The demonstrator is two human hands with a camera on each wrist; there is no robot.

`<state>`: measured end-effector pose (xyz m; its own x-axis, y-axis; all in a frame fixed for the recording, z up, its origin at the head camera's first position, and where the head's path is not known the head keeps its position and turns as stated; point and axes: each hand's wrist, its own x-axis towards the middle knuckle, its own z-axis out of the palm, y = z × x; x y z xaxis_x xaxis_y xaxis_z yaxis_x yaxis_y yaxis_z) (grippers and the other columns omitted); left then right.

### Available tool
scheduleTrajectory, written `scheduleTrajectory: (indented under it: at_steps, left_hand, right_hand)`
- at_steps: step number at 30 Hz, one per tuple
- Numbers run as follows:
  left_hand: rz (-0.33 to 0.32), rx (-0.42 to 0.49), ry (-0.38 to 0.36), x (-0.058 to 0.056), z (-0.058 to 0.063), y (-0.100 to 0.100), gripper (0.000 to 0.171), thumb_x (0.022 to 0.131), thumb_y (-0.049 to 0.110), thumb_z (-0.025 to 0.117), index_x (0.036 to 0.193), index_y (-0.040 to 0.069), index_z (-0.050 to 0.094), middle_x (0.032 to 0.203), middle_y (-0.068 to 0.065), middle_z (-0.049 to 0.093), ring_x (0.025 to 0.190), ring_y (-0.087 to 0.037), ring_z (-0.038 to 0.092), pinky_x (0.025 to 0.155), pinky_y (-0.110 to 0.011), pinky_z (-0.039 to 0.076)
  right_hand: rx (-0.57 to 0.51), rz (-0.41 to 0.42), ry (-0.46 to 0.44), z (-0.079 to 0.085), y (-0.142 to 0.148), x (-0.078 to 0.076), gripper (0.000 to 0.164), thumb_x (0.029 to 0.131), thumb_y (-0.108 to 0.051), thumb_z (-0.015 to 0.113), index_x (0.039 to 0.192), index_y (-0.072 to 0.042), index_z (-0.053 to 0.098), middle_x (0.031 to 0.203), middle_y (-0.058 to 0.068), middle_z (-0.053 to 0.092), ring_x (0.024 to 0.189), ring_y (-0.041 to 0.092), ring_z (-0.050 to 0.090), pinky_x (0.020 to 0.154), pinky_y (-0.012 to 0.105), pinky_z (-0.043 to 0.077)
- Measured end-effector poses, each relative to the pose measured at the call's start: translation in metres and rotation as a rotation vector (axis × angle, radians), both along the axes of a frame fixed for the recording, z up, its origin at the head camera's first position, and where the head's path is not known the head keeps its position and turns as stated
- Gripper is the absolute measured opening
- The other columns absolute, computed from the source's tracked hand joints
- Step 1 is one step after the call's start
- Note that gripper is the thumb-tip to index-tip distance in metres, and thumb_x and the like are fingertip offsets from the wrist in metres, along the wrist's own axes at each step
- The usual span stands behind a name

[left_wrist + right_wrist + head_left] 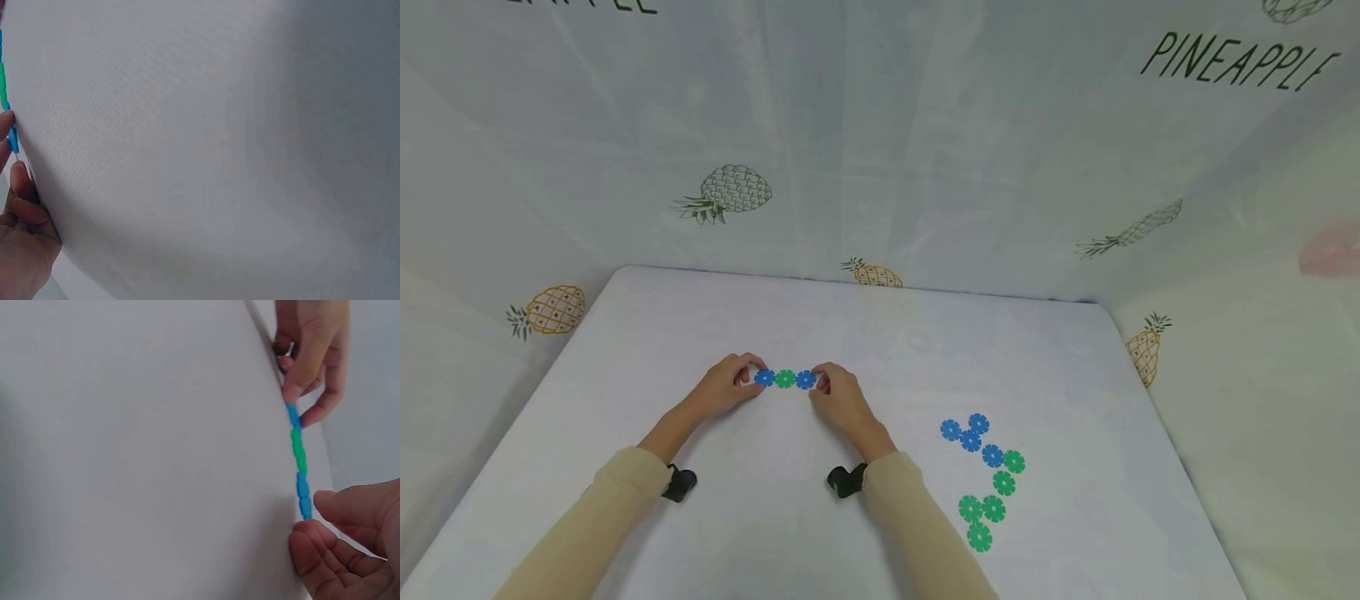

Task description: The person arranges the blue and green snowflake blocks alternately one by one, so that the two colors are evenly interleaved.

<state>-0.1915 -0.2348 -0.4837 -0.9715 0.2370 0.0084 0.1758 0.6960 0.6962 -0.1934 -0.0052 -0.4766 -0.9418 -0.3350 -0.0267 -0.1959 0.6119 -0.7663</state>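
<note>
A short row of three notched plastic discs lies on the white table: a left blue disc (764, 377), a green disc (786, 379) and a right blue disc (806, 380). My left hand (727, 387) pinches the left blue disc at its outer edge with thumb and fingers. From the other side, my right hand (844, 406) has its thumb and curled fingers at the outer edge of the right blue disc. Seen edge-on in the right wrist view, the green disc (299, 451) sits in line between the two blue ones.
Right of my right forearm, several loose blue discs (971, 440) and green discs (994, 508) lie scattered on the table (880, 333). A pineapple-print curtain (880, 150) hangs behind the table and along its sides. Each wrist carries a black camera (847, 481).
</note>
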Motion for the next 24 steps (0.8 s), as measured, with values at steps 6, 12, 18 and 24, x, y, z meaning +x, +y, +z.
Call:
scheduleTrajectory:
  at_steps: [6, 12, 18, 24]
  left_hand:
    - [0.014, -0.052, -0.046, -0.003, -0.004, 0.0, 0.031, 0.083, 0.01, 0.066, 0.113, 0.005, 0.058, 0.079, -0.006, 0.045, 0.072, -0.017, 0.04, 0.063, -0.026, 0.034]
    - [0.017, -0.058, -0.055, -0.002, -0.001, 0.0, 0.032, 0.084, 0.012, 0.066, 0.114, 0.006, 0.057, 0.08, -0.007, 0.045, 0.074, -0.018, 0.04, 0.064, -0.027, 0.034]
    - [0.008, -0.054, -0.052, -0.003, -0.003, -0.001, 0.032, 0.084, 0.011, 0.066, 0.114, 0.006, 0.057, 0.08, -0.007, 0.045, 0.073, -0.018, 0.04, 0.064, -0.028, 0.034]
    - [0.0, -0.035, -0.052, -0.001, 0.001, 0.0, 0.032, 0.084, 0.012, 0.065, 0.114, 0.005, 0.057, 0.08, -0.008, 0.045, 0.074, -0.018, 0.04, 0.064, -0.027, 0.034]
  right_hand:
    - [-0.09, 0.057, -0.021, 0.01, 0.014, 0.009, 0.031, 0.086, -0.007, 0.062, 0.117, -0.002, 0.057, 0.096, 0.009, 0.062, 0.085, 0.014, 0.057, 0.08, 0.025, 0.049]
    - [-0.135, 0.081, 0.005, 0.025, 0.032, 0.022, 0.032, 0.088, -0.01, 0.062, 0.118, -0.003, 0.057, 0.107, 0.012, 0.064, 0.096, 0.021, 0.06, 0.088, 0.033, 0.049]
    - [-0.129, 0.047, 0.006, 0.034, 0.052, 0.036, 0.031, 0.09, -0.013, 0.06, 0.12, -0.005, 0.057, 0.114, 0.013, 0.062, 0.104, 0.023, 0.058, 0.093, 0.038, 0.046]
    - [-0.09, -0.033, 0.035, 0.041, 0.075, 0.052, 0.032, 0.089, -0.016, 0.061, 0.12, -0.009, 0.057, 0.115, 0.009, 0.062, 0.106, 0.022, 0.057, 0.094, 0.04, 0.046]
